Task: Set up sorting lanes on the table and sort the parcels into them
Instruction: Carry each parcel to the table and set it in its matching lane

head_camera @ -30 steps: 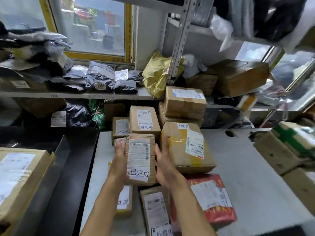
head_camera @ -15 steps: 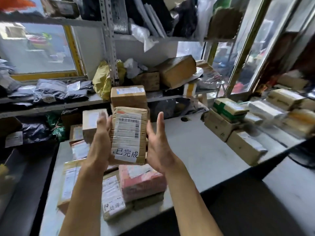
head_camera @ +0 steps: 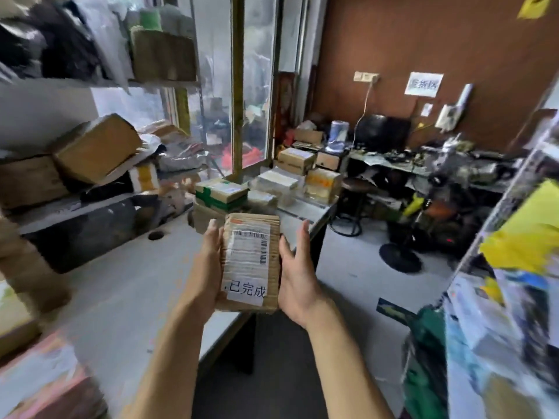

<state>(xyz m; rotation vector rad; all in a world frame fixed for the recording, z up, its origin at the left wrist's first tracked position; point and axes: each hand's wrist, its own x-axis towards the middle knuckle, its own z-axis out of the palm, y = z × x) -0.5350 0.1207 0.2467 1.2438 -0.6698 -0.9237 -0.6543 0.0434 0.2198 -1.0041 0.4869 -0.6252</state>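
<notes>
Above the near table (head_camera: pixel 127 297) edge, a labelled parcel (head_camera: pixel 251 261) is gripped by its sides between left hand (head_camera: pixel 208 267) and right hand (head_camera: pixel 296 279), not yet laid down. Far right, a stack (head_camera: pixel 272 184) seems already sorted; blurred boxes (head_camera: pixel 39 373) near left likely remain.

Both forearms rise from the lower frame toward centre. Left hand (head_camera: pixel 208 267) and right hand (head_camera: pixel 298 276) face each other, fingers extended upward, clamping a parcel (head_camera: pixel 251 261) between the palms.
</notes>
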